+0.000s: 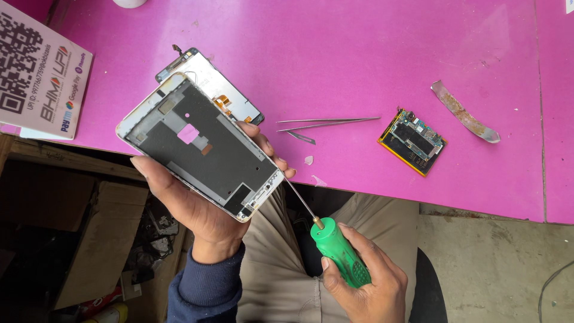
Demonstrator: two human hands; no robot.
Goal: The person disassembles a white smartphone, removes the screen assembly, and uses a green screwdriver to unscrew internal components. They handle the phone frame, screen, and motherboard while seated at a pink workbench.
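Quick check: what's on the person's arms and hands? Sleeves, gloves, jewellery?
Both hands are bare: no gloves, rings or watch visible. The left hand comes out of a dark navy long sleeve with a ribbed cuff at the wrist. The right hand shows no sleeve before the frame edge.

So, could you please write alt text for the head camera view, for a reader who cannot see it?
A person's left hand holds a white-edged, dark grey phone frame above the edge of a bright pink table, while the right hand puts a green-handled screwdriver to its lower corner. On the table lie a detached phone screen, steel tweezers, a small yellow-edged circuit board and a flat metal pry tool.
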